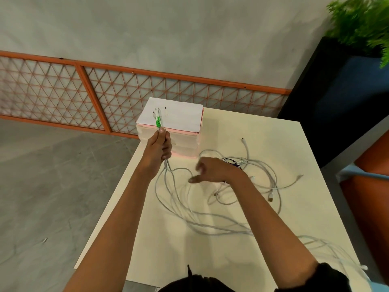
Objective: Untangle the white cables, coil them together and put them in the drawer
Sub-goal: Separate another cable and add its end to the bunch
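Observation:
My left hand [160, 147] is raised above the table's left side and grips a bunch of white cable ends [159, 119], one with a green sleeve, pointing up. The white cables [183, 209] hang from that fist and trail in loose loops across the cream table [284, 144]. More tangled loops [259, 169] lie to the right, with a USB plug [271, 197]. My right hand [207, 170] hovers over the middle of the cables, blurred, fingers loosely spread and holding nothing. The white and pink drawer unit [181, 116] stands at the table's far left corner, its drawers closed.
A dark object [230, 162] lies partly hidden under the tangle behind my right hand. Some cable runs off the table's near right edge [328, 247]. A black planter [336, 98] with a green plant stands at the right. An orange lattice railing [126, 91] runs behind the table.

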### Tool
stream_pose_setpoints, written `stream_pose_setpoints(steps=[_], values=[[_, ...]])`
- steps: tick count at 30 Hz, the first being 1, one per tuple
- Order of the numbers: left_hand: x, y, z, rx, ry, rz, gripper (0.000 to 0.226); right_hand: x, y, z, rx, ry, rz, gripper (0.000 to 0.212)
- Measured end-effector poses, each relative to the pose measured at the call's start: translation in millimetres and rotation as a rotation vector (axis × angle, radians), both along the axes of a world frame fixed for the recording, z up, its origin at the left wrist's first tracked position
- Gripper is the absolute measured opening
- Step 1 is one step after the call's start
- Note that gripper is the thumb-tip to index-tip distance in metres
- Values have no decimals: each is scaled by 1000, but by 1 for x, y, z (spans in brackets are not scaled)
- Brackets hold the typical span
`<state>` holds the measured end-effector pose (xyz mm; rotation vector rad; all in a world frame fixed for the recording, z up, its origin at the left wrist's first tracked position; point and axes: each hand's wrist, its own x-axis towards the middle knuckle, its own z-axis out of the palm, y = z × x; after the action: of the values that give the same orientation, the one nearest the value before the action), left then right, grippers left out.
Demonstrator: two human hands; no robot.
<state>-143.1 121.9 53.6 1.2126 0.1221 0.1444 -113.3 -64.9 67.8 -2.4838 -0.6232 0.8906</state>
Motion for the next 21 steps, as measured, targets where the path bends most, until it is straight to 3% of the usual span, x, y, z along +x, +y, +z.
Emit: stream_pose_setpoints(steps=[3,7,9,13,21], values=[[0,0,7,-86,-12,-26,38,-7,40,-8,236,27,60,64],[2,7,13,-228,-25,-12,38,-23,68,-39,474,32,33,20],[2,14,12,-258,-28,11,38,-31,71,-47,554,100,-18,25],[-1,27,6,-328,-13,91,38,-39,69,-51,565,241,-55,37],[-7,37,-4,-354,31,189,40,-49,58,-56,560,494,-86,42]])
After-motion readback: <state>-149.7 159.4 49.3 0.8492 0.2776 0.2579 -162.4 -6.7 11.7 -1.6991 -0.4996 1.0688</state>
